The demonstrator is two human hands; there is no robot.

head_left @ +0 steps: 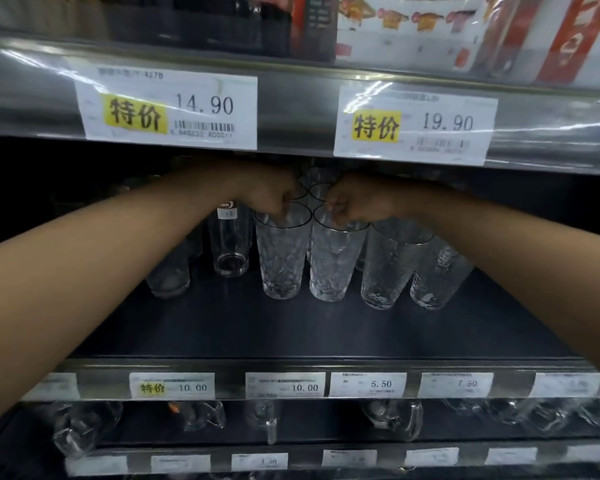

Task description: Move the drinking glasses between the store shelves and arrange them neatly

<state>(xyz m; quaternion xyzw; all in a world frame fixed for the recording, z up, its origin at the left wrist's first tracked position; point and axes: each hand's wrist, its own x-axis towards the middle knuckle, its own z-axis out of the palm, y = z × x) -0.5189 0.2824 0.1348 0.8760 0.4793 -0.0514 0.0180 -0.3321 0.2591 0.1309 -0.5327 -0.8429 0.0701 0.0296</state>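
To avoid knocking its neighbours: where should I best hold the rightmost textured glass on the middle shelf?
Probably grip the side wall of the rightmost textured glass, coming from the front right: that side is free, while a neighbouring glass stands close on its left.

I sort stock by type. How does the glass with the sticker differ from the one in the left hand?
The sticker glass has smooth walls; the gripped glass has dimpled walls. The sticker glass bears a label near its rim; the gripped glass shows none. The sticker glass stands ungripped; the left hand holds the gripped glass by its rim. Both are clear and upright.
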